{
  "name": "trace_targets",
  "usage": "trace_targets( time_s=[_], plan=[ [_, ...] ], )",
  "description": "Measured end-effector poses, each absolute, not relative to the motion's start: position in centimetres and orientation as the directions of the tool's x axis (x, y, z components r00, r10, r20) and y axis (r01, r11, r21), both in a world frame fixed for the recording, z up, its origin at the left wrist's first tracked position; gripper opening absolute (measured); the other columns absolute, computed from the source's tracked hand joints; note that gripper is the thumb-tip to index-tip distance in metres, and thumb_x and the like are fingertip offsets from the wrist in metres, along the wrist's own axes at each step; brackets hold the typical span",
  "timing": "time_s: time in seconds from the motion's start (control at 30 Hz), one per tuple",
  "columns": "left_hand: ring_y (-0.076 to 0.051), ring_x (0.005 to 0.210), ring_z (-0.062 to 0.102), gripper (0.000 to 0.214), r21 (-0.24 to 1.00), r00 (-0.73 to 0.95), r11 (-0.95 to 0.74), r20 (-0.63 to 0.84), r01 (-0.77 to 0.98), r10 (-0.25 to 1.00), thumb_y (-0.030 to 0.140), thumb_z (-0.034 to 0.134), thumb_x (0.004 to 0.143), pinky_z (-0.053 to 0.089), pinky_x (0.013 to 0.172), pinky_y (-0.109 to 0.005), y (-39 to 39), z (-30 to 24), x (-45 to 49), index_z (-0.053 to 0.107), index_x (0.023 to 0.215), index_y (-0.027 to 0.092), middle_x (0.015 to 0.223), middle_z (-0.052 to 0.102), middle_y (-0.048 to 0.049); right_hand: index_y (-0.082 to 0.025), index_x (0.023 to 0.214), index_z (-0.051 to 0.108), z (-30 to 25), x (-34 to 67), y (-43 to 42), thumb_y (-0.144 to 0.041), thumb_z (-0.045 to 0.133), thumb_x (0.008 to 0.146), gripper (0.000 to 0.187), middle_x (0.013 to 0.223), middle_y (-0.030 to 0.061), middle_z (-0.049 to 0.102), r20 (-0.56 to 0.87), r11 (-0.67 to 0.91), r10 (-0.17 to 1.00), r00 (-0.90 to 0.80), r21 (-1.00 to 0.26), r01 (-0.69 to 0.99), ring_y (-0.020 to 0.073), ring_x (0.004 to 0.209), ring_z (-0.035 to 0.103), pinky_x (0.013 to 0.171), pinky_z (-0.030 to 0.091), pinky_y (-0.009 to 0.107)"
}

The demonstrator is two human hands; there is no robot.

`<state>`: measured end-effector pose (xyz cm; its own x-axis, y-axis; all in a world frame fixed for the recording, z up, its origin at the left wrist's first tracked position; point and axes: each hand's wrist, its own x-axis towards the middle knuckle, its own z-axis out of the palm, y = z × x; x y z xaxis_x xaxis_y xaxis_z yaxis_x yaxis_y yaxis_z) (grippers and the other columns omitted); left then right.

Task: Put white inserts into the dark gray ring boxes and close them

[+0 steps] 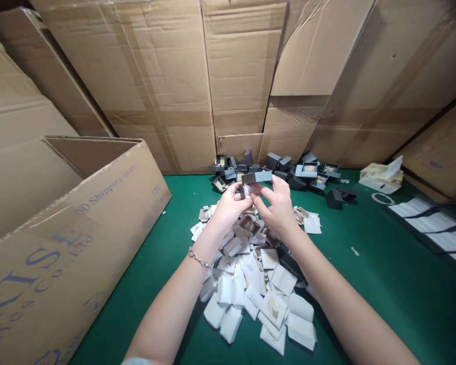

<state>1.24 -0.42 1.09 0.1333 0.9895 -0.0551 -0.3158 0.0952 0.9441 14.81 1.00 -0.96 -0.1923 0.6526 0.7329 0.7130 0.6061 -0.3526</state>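
Both hands hold a small dark grey box [257,177] with its lid raised, over the middle of the table. My left hand [231,205] grips its left side, fingers closed around it. On the other side my right hand [276,205] has its thumb and fingers at the box's open front, where something white shows; fingers hide most of the inside. Below the hands spreads a heap of white folded card pieces and inserts [251,274]. Just beyond them lies a pile of similar dark boxes [273,162], several with open lids.
A large open cardboard carton [110,213] stands at the left on the green table [349,294]. At the right are a tissue pack [382,175], a white ring [383,198] and a dark tray of white items [437,225]. Cardboard walls [167,76] close off the back.
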Motion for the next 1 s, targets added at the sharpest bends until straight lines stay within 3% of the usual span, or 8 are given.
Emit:
trace_targets(
  time_s=[0.57,0.73,0.87,1.0],
  plan=[
    [-0.011,0.064,0.060,0.052,0.991,0.157,0.037,-0.016,-0.131,0.987,0.009,0.066,0.062,0.046,0.060,-0.022,-0.3,0.5,1.4,0.055,0.112,0.015,0.084,0.068,-0.0046,-0.023,0.081,0.073,-0.9,15.5,1.7,-0.032,0.053,0.084,0.021,0.109,0.0099,0.062,0.678,0.589,0.725,-0.117,-0.524,0.615,0.0273,0.108,0.051,0.096,0.040,0.050],
    [-0.012,0.062,0.059,0.048,0.994,0.151,0.055,-0.041,-0.091,0.988,0.009,0.066,0.061,0.046,0.059,-0.023,-0.5,1.0,1.3,0.057,0.107,0.016,0.076,0.067,-0.0020,-0.024,0.082,0.074,-0.8,15.7,1.6,-0.032,0.055,0.084,0.021,0.110,0.0098,0.061,0.651,0.575,0.748,-0.131,-0.536,0.619,0.0278,0.108,0.050,0.097,0.039,0.051],
    [-0.013,0.068,0.061,0.049,0.998,0.139,0.017,-0.007,-0.065,0.990,0.009,0.066,0.062,0.047,0.061,-0.023,-0.5,0.9,1.1,0.057,0.110,0.016,0.083,0.068,-0.0038,-0.026,0.084,0.075,-1.1,15.6,1.6,-0.034,0.055,0.084,0.022,0.114,0.0085,0.061,0.650,0.577,0.747,-0.137,-0.532,0.620,0.0277,0.112,0.049,0.099,0.037,0.052],
    [-0.014,0.072,0.062,0.049,0.999,0.127,0.012,-0.007,-0.034,0.992,0.012,0.066,0.065,0.048,0.064,-0.023,-0.7,1.1,1.0,0.056,0.113,0.017,0.084,0.068,-0.0042,-0.028,0.081,0.076,-1.3,15.3,1.6,-0.036,0.059,0.083,0.019,0.115,0.0076,0.062,0.668,0.541,0.743,-0.052,-0.552,0.634,0.0287,0.113,0.049,0.099,0.037,0.054]
  ],
)
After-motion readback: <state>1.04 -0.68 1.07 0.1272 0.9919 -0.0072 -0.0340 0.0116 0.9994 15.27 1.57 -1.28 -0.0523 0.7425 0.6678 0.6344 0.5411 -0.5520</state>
